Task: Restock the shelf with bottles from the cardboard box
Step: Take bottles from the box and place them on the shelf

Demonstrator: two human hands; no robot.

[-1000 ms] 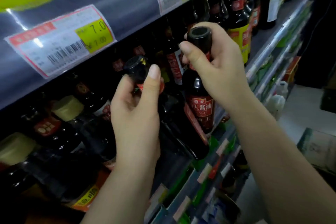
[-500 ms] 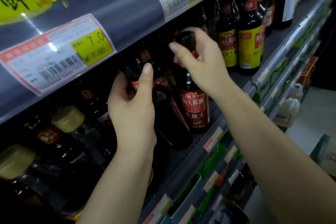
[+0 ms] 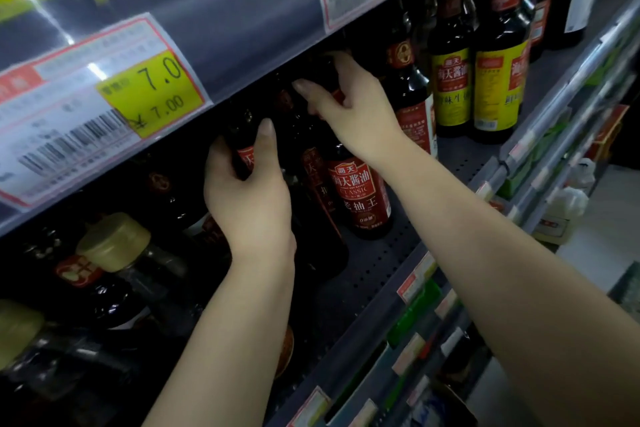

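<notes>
Two dark soy sauce bottles with red labels stand on the grey perforated shelf (image 3: 377, 263). My right hand (image 3: 353, 107) grips the neck of the right bottle (image 3: 360, 194), which stands upright with its label facing me. My left hand (image 3: 249, 191) grips the neck of the left bottle (image 3: 318, 218), which leans slightly and sits just left of the other; its cap is in the shadow under the upper shelf. The cardboard box is out of view.
Yellow-labelled dark bottles (image 3: 450, 87) stand in a row to the right. Bottles with pale caps (image 3: 110, 243) crowd the left. The upper shelf edge (image 3: 221, 21) with a 7.00 price tag (image 3: 152, 90) hangs close above. Lower shelves with price strips (image 3: 415, 281) run below.
Both hands have pushed their bottles up and back, from in front of the shelf onto it under the upper shelf's edge. The right bottle now stands on the shelf.
</notes>
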